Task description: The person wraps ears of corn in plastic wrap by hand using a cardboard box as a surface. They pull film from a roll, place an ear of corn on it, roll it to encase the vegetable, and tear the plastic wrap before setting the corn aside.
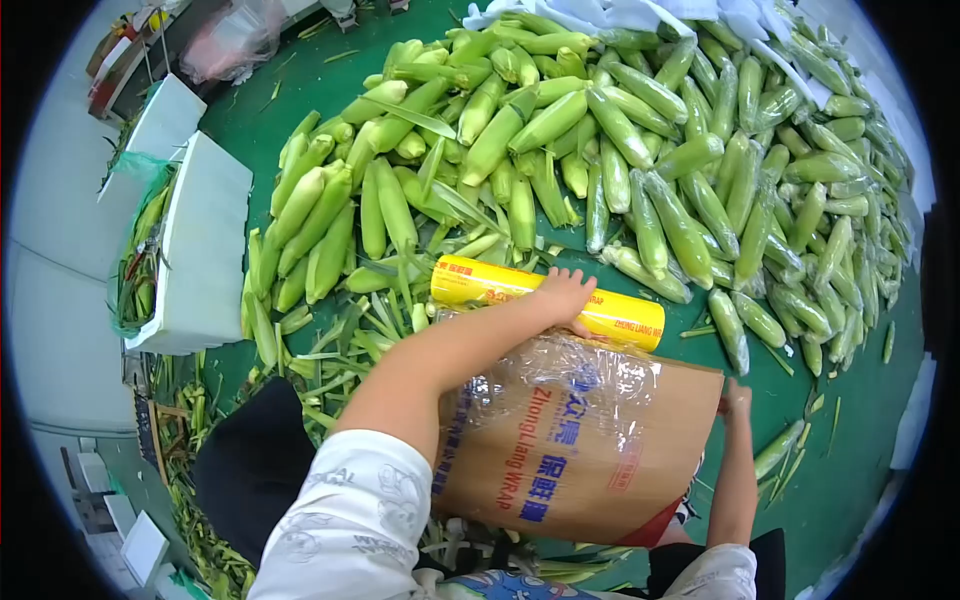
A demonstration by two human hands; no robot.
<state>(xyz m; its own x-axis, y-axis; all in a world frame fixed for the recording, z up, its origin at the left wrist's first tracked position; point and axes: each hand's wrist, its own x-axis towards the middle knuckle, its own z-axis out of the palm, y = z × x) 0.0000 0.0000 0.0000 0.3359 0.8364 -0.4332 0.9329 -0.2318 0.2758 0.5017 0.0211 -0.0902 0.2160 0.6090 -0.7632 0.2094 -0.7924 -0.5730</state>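
Resting: 2 hands, left [563, 295] on 1 wrap roll [545, 297] (yellow), right [737, 398] at 1 box [590, 450].

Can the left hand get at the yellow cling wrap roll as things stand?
Yes, it looks so: the left hand already rests on the yellow cling wrap roll, which lies bare past the cardboard box with nothing over it.

The left hand [563, 293] rests on a yellow roll of cling film [480, 281] lying across the far edge of a brown cardboard box [590, 450] printed with blue lettering, loose clear film crumpled over the box top. The right hand [736, 398] touches the box's right corner. Beyond the roll, a large heap of green husked corn cobs [560, 150] covers the green floor [850, 470]. A white foam box [205, 240] stands at the left.
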